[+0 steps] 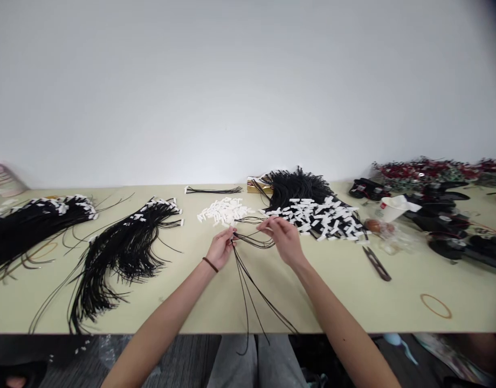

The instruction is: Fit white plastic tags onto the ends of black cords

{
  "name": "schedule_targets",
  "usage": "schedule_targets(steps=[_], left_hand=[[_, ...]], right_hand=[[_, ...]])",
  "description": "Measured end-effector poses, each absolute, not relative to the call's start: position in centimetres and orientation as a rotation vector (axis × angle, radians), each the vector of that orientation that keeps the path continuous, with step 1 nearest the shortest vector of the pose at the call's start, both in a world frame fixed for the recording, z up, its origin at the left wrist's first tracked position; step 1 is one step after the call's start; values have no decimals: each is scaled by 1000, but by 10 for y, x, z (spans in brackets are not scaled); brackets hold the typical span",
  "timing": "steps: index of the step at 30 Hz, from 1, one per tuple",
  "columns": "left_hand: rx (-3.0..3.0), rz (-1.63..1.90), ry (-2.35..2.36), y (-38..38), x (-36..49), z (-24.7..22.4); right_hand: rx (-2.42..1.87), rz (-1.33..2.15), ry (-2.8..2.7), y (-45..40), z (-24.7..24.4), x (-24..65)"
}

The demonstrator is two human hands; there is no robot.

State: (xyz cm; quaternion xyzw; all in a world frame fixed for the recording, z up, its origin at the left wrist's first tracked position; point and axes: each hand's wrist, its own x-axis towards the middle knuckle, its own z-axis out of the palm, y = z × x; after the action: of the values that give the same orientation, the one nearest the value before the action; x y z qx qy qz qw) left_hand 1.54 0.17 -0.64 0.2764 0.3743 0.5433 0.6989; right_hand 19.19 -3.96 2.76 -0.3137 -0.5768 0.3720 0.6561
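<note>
Black wires (265, 247) in both hands (220, 249)

Pale-yellow table (393, 304) – black wire bundles (126, 248), loose white connectors (227, 209), dark snips (377, 264), rubber band (437, 299).

Reaching forward with left forearm (168, 323) and right forearm (335, 318), both uncovered by sleeves and slanting inward toward the grips. Pinching closed with left grip (221, 249), with fingers (231, 233) bent toward right grip (286, 237). Pinching likewise with right grip, slightly farther forward than left grip, near it but apart. Showing the back of right grip, with fingertips directed toward left grip. Holding left wrist (211, 264) nearer and to the left of left grip, right wrist (300, 262) nearer and to the right of right grip. Showing legs (232, 364) side by side, nearer than both grips.
</note>
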Motion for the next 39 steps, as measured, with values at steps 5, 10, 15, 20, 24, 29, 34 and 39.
schedule_targets(steps=[5, 10, 15, 20, 24, 29, 34, 39], left_hand=[[635, 1223, 877, 4, 14, -7], [659, 1195, 826, 3, 16, -9], [657, 1154, 762, 2, 16, -8], [654, 1129, 725, -1, 16, -4], [689, 1102, 696, -3, 16, -2], [756, 1058, 660, -4, 16, -3], [778, 1037, 642, -5, 16, -4], [779, 1035, 639, -6, 16, -2]], right_hand=[[-762, 631, -859, -30, 35, 224], [-983, -4, -1248, -39, 32, 219], [-952, -345, -1799, -44, 21, 192], [-909, -469, -1914, -44, 17, 183], [-898, -472, -1906, -43, 13, 183], [-939, -440, -1913, -43, 7, 182], [-940, -510, -1916, -44, 8, 182], [-945, -552, -1926, -44, 8, 182]])
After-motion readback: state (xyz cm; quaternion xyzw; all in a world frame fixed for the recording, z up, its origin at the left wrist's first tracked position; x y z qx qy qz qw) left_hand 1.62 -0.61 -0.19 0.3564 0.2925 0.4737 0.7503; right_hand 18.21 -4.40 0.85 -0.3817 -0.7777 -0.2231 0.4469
